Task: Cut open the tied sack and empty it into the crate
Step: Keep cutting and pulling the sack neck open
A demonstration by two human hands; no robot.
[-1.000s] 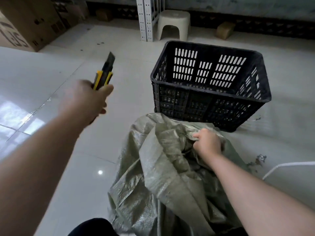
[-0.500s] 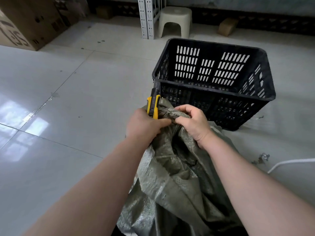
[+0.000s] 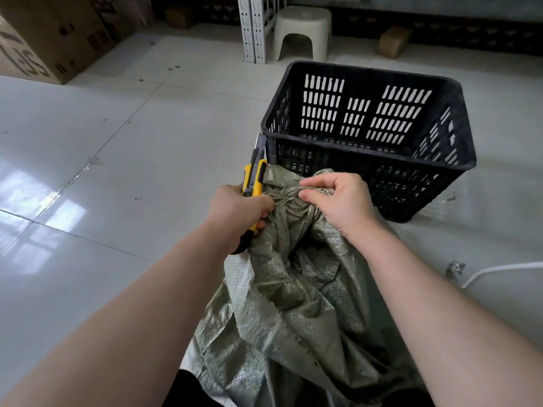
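Observation:
A grey-green woven sack (image 3: 293,312) stands on the floor in front of me, its neck bunched and bound with twine (image 3: 289,193). My left hand (image 3: 239,214) grips a yellow-and-black utility knife (image 3: 253,179), blade extended and pointing up and away, right beside the tied neck. My right hand (image 3: 338,202) pinches the gathered neck at the twine from the right. Just behind the sack sits a black slotted plastic crate (image 3: 367,136) with nothing visible inside.
A white plastic stool (image 3: 302,33) and a white metal rack post (image 3: 254,27) stand behind the crate. Cardboard boxes (image 3: 44,39) sit at far left. A white cord (image 3: 499,270) lies on the tiled floor at right, near a small scrap (image 3: 454,268).
My left hand swung the knife in from the far left down to the sack's neck. My right hand shifted up to pinch the tied neck at the twine.

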